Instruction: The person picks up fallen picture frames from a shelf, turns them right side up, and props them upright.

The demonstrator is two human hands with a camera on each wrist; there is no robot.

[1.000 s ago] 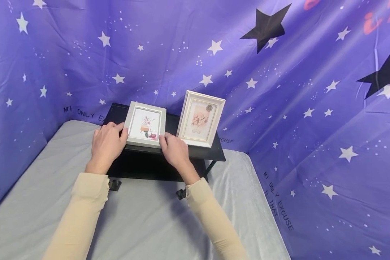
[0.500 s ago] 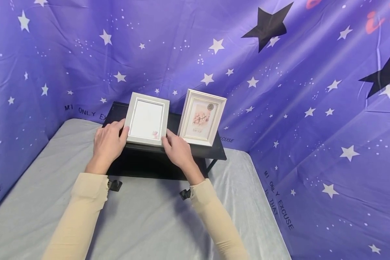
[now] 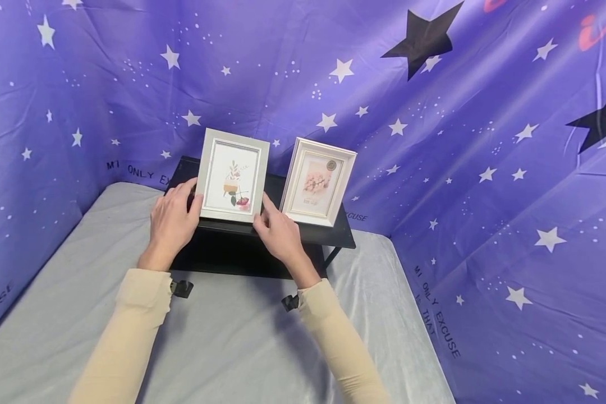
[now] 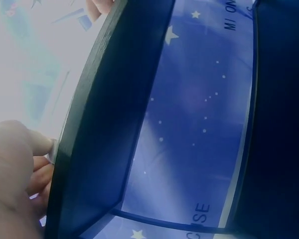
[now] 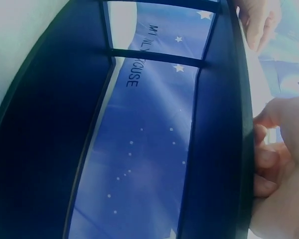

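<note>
At frame centre, the black shelf (image 3: 328, 235) is carrying the picture frame (image 3: 234, 175), which is standing upright with its long axis vertical. The left hand (image 3: 173, 220) and right hand (image 3: 279, 231) are pinching its lower side edges, equally near.

Grey tabletop (image 3: 232, 342) open near the black shelf (image 3: 328, 235), narrow gap between the two upright picture frames, second frame (image 3: 319, 182) blocking the right, starry backdrop (image 3: 434, 140) closing far and right sides
</note>
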